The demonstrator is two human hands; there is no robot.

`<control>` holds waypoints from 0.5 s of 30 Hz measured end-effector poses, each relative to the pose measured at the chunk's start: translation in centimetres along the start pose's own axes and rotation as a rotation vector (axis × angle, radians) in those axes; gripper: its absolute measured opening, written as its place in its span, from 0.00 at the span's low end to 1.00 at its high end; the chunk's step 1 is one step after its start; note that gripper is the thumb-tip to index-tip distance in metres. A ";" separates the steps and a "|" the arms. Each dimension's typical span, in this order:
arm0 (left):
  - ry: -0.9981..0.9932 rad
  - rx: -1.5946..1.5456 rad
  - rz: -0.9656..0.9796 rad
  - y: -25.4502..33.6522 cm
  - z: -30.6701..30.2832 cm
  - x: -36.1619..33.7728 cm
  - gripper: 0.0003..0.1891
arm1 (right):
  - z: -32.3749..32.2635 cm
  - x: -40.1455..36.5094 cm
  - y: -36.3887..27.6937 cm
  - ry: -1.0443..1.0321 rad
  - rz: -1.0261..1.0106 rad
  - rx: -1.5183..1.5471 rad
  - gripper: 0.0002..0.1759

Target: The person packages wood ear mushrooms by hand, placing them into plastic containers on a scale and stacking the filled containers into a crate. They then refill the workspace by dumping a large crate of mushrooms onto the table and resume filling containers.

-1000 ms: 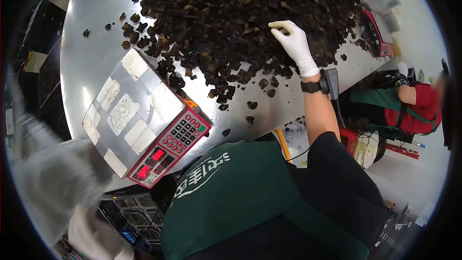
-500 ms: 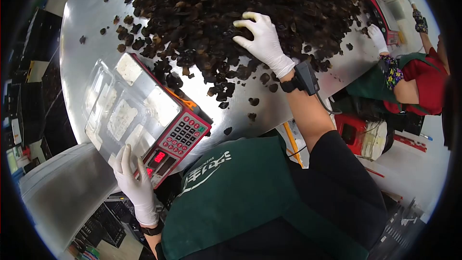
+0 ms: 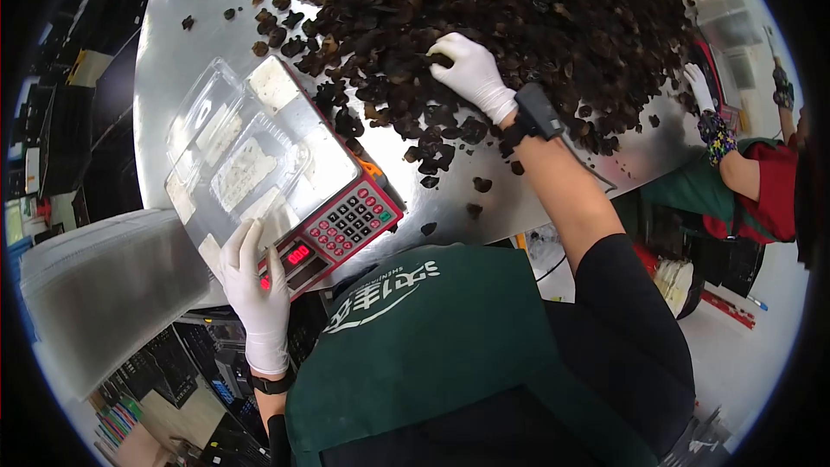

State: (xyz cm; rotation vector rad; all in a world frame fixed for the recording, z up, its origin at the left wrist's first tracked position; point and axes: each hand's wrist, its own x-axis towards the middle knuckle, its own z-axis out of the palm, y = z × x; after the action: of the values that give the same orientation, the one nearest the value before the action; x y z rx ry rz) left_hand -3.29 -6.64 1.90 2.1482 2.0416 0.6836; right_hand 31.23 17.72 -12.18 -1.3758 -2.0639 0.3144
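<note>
My right hand (image 3: 474, 78), in a white glove, reaches into a large heap of black fungus pieces (image 3: 536, 26). Its fingers curl towards the thumb around dark pieces at the heap's near side. My left hand (image 3: 257, 294), also gloved, rests by the near left corner of a red digital scale (image 3: 350, 225), its fingers stretched out and apart over the edge beside the lit display. On the steel weighing plate lies a clear plastic clamshell box (image 3: 246, 164), lid opened away to the left. No fungus shows inside the box.
The steel table (image 3: 186, 52) carries loose fungus pieces around the heap. A grey translucent bin (image 3: 112, 285) stands at the left below the table edge. At the right, a co-worker's gloved hand (image 3: 699, 88) is beside another scale with plastic boxes (image 3: 731, 17).
My right hand's fingers have drawn in from a spread pose around the fungus. The view has shifted, so the scale appears further right. My left hand stays at the scale's edge.
</note>
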 end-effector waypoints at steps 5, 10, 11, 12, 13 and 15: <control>0.112 0.025 -0.008 -0.8 -0.5 -0.1 0.20 | -2.7 1.8 0.2 -0.154 0.261 0.295 0.17; 0.252 0.001 -0.098 -2.9 -0.1 0.5 0.21 | -6.3 3.7 -4.1 -0.276 0.728 0.732 0.26; 0.262 -0.009 -0.117 -3.1 0.3 0.7 0.21 | -6.3 4.2 -4.6 -0.323 0.697 0.772 0.25; 0.271 -0.017 -0.135 -3.3 0.5 0.9 0.22 | -6.6 4.6 -5.6 -0.372 0.666 0.814 0.25; 0.229 -0.044 -0.172 -3.2 0.7 1.0 0.24 | -6.9 5.0 -6.7 -0.422 0.635 0.857 0.24; 0.220 -0.014 -0.151 -3.5 1.4 1.0 0.27 | -6.8 6.0 -9.6 -0.436 0.559 0.947 0.21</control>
State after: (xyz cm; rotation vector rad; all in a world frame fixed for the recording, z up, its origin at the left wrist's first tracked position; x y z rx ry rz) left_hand -6.00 -5.06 -0.40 1.9619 2.2691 0.9458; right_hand 26.78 17.98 0.28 -1.2586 -1.3906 1.6945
